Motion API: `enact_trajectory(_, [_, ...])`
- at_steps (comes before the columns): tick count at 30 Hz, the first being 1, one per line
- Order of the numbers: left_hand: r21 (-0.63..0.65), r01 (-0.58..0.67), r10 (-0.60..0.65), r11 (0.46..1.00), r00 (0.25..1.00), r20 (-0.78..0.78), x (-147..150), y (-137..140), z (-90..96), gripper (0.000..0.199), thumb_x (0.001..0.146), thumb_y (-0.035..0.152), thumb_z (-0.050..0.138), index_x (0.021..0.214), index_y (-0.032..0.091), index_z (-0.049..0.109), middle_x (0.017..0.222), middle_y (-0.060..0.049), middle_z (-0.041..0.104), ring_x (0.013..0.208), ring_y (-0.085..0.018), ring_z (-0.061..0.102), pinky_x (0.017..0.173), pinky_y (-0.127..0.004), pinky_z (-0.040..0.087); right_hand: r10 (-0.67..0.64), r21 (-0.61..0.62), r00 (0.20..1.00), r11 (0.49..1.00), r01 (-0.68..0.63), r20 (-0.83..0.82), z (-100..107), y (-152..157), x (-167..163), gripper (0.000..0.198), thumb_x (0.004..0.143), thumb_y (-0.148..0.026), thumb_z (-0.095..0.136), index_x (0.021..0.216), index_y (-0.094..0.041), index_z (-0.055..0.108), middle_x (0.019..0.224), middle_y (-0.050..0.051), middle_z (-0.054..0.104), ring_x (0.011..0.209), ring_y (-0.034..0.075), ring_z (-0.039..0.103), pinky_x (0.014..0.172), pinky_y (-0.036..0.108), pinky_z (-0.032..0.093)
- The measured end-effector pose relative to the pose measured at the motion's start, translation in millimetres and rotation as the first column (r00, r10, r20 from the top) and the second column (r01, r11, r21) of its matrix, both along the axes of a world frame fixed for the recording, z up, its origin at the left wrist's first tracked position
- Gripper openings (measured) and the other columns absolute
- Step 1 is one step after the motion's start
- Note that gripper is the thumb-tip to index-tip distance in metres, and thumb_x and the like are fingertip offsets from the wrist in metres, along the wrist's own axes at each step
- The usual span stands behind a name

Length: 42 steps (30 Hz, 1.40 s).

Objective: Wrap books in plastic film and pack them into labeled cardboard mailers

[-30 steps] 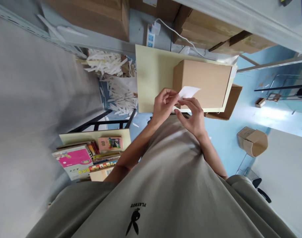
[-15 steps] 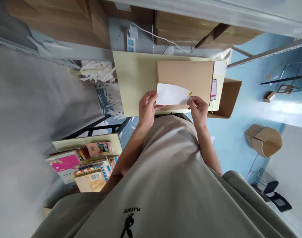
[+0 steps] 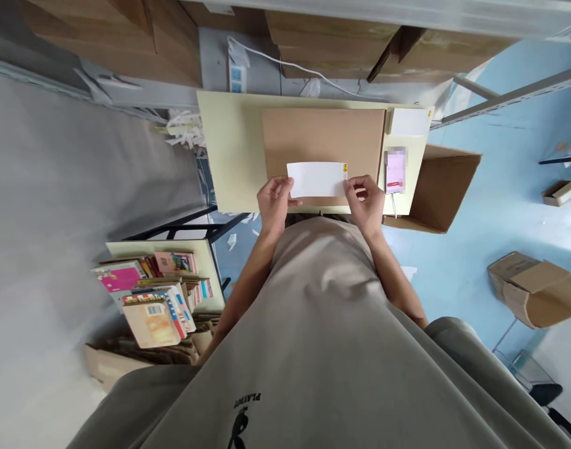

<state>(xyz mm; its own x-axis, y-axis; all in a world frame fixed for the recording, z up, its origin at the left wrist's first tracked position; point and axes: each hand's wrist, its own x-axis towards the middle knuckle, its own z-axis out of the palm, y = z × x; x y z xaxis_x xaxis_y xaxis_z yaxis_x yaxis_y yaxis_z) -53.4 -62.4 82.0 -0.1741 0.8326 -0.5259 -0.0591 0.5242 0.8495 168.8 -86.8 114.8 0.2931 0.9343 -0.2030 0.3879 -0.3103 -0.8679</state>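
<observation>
Between my two hands I hold a white label [image 3: 316,179] with a small yellow mark at its right end. My left hand [image 3: 274,201] pinches its left edge with thumb and fingers. At the right edge, my right hand [image 3: 366,201] pinches near the lower corner. Beneath the label lies a flat brown cardboard box [image 3: 323,136] on the pale yellow tabletop [image 3: 233,149]. I cannot tell whether the label touches the box.
Right of the box are a stack of white labels [image 3: 409,122] and a phone [image 3: 395,171] on a cable. An open carton [image 3: 447,187] stands beyond the table's right edge. Books [image 3: 151,324] are piled at lower left. Cartons [image 3: 332,47] and a power strip [image 3: 237,78] line the back.
The label has become straighter and flatter, its right end no longer curling. Both hands stay on it. The view has shifted, showing more of the label stack and the phone.
</observation>
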Motion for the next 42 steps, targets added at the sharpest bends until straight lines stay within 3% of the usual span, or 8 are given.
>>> enact_trajectory(7, [0.148,0.125,-0.088,0.981,0.968,-0.236,6,10,-31.6,0.051,0.103,0.077,0.075,0.103,0.026,0.073,0.096,-0.004,0.08,0.099,-0.021,0.078,0.084,-0.031,0.064,0.015,0.013,1.0,1.0,-0.015,-0.001,-42,11,24,0.045,0.11,-0.069,0.073,0.097,-0.025,0.075,0.098,0.006,0.082,0.088,0.02,0.077,0.082,0.036,0.065])
enact_trajectory(12, [0.21,0.205,-0.08,0.956,0.871,-0.485,9,31,-57.8,0.034,0.113,0.055,0.076,0.097,0.025,0.076,0.102,-0.006,0.084,0.097,-0.02,0.079,0.094,-0.031,0.063,0.019,-0.027,0.997,0.999,-0.017,0.075,-83,27,29,0.05,0.112,-0.074,0.071,0.1,-0.026,0.074,0.102,0.008,0.084,0.089,0.023,0.078,0.09,0.042,0.066])
enact_trajectory(17, [0.195,0.264,-0.117,0.945,0.827,-0.549,14,37,-77.2,0.026,0.117,0.045,0.074,0.1,0.026,0.076,0.104,-0.007,0.085,0.097,-0.023,0.078,0.101,-0.036,0.063,0.005,-0.078,0.988,0.997,0.008,0.155,-104,35,28,0.049,0.114,-0.071,0.07,0.1,-0.024,0.074,0.103,0.012,0.085,0.092,0.028,0.08,0.096,0.046,0.068])
enact_trajectory(23, [0.193,0.283,-0.12,0.94,0.799,-0.589,15,36,-82.5,0.021,0.118,0.038,0.071,0.102,0.026,0.076,0.11,-0.009,0.086,0.102,-0.025,0.078,0.105,-0.037,0.062,0.063,-0.157,0.966,0.987,-0.023,0.252,-104,40,28,0.04,0.117,-0.061,0.068,0.101,-0.024,0.071,0.109,0.015,0.085,0.1,0.032,0.081,0.104,0.05,0.067])
enact_trajectory(35, [0.139,0.309,-0.159,0.941,0.765,-0.624,19,44,-82.9,0.017,0.117,0.029,0.072,0.101,0.025,0.074,0.109,-0.01,0.086,0.105,-0.026,0.081,0.107,-0.038,0.061,0.204,-0.337,0.902,0.939,-0.07,0.381,-84,54,20,0.026,0.119,-0.042,0.065,0.109,-0.022,0.076,0.122,0.019,0.087,0.114,0.036,0.082,0.112,0.054,0.064])
enact_trajectory(39, [0.125,0.317,-0.172,0.94,0.759,-0.628,19,43,-80.5,0.017,0.118,0.029,0.069,0.102,0.024,0.074,0.111,-0.011,0.086,0.106,-0.027,0.082,0.106,-0.04,0.061,0.217,-0.387,0.892,0.921,-0.052,0.397,-75,53,24,0.022,0.115,-0.041,0.073,0.104,-0.023,0.079,0.118,0.017,0.088,0.115,0.037,0.082,0.109,0.056,0.066])
enact_trajectory(42, [0.121,0.317,-0.175,0.941,0.759,-0.627,19,44,-79.6,0.018,0.118,0.029,0.067,0.102,0.025,0.074,0.111,-0.012,0.086,0.105,-0.027,0.082,0.106,-0.041,0.061,0.298,-0.455,0.885,0.883,-0.113,0.358,-70,57,29,0.017,0.107,-0.037,0.084,0.096,-0.024,0.081,0.112,0.015,0.089,0.116,0.038,0.081,0.106,0.056,0.067])
